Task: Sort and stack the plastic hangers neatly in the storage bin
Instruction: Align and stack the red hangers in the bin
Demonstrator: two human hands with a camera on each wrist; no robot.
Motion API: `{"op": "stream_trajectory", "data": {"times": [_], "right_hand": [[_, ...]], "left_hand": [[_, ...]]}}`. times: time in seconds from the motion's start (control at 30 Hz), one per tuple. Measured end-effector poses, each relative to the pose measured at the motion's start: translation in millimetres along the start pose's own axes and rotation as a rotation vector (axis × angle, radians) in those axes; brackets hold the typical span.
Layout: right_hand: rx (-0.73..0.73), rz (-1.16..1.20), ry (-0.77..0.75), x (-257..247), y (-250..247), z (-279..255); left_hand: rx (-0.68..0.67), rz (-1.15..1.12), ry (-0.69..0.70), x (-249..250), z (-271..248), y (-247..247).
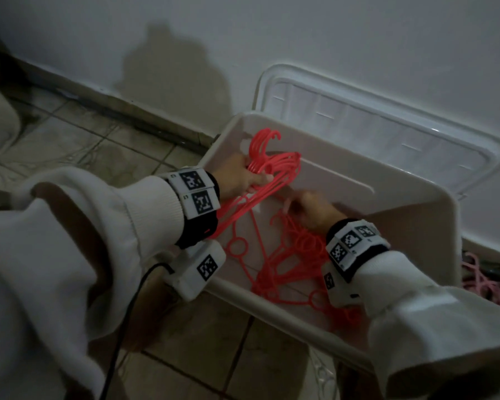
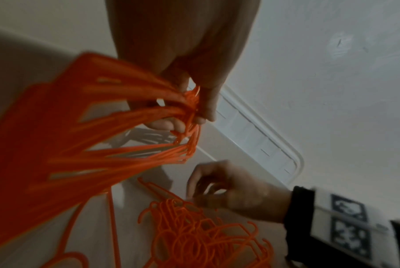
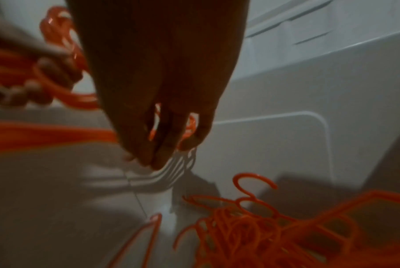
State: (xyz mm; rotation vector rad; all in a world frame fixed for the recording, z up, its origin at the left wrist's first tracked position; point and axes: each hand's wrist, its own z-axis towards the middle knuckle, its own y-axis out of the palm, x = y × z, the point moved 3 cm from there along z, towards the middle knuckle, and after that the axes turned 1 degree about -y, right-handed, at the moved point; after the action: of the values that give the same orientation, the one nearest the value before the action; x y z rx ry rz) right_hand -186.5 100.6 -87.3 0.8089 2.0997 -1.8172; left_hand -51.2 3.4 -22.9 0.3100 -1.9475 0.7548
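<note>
A white storage bin (image 1: 358,174) stands open on the tiled floor. My left hand (image 1: 243,174) grips a bundle of red plastic hangers (image 1: 274,168) at their necks, hooks up, against the bin's left end; in the left wrist view the fingers (image 2: 205,108) curl round the gathered necks of the bundle (image 2: 102,145). My right hand (image 1: 306,206) reaches down inside the bin just above a loose pile of red hangers (image 1: 295,255), its fingers (image 3: 155,156) loosely curved and pointing down with nothing seen between them. One hanger (image 1: 237,246) lies apart on the bin's bottom.
The bin's clear lid (image 1: 387,134) leans against the white wall behind it. Pink hangers (image 1: 485,281) lie on the floor right of the bin. A black cable (image 1: 133,298) hangs from my left wrist. A beige cushion edge sits far left.
</note>
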Motion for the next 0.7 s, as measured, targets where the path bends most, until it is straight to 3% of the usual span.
{"op": "stream_trajectory", "data": {"times": [0.07, 0.3, 0.37, 0.57, 0.7], "right_hand": [[-0.273, -0.073, 0.004, 1, 27, 7], [-0.704, -0.199, 0.169, 18, 131, 5], [-0.704, -0.165, 0.206, 26, 142, 5], [-0.428, 0.179, 0.149, 24, 99, 16], [-0.336, 0.42, 0.258, 18, 83, 15]], "left_hand": [[-0.019, -0.003, -0.003, -4, 2, -1], [-0.116, -0.136, -0.057, -14, -1, 8], [-0.12, -0.12, -0.077, -23, 0, 7], [-0.072, -0.179, -0.177, -47, 10, 0], [-0.027, -0.178, -0.211, -47, 12, -4]]}}
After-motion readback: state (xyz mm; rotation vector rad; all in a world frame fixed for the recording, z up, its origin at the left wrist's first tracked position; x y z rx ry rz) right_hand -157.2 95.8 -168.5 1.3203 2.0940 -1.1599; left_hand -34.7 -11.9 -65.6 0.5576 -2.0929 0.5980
